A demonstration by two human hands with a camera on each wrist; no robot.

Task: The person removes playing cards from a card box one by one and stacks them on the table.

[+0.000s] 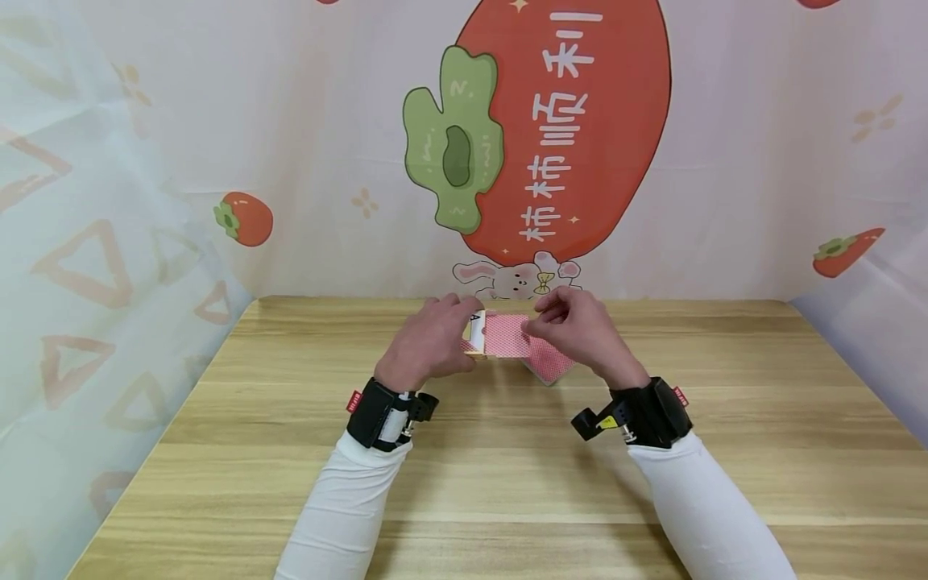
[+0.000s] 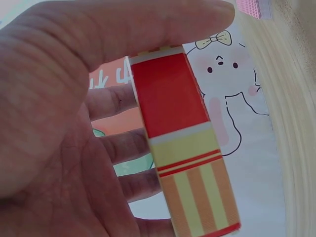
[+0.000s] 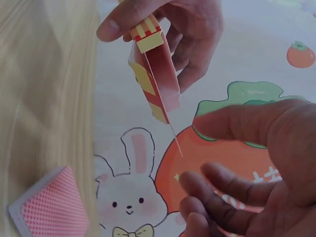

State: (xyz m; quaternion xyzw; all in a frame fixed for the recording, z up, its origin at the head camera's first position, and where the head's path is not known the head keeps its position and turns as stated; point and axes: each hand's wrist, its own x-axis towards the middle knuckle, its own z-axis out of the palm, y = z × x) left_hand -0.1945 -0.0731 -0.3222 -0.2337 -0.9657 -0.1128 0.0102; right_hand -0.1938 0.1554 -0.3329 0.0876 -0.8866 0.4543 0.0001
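Note:
My left hand (image 1: pixel 429 342) grips a small card box (image 2: pixel 185 143) with red, cream and orange stripes, thumb on one side and fingers on the other. A red-patterned playing card (image 1: pixel 507 336) sticks out of the box's open end; in the right wrist view it shows edge-on as a thin line. Close to that card's free end is my right hand (image 1: pixel 580 330), its thumb and bent fingers spread apart with a gap between them in the right wrist view. Below it on the table lies a stack of red-backed cards (image 3: pixel 54 207), partly covered by the right hand in the head view.
The wooden table (image 1: pixel 478 483) ends at the back against a hanging cloth (image 1: pixel 348 145) printed with a large persimmon and a rabbit. Each wrist wears a black strap with a small camera (image 1: pixel 391 415).

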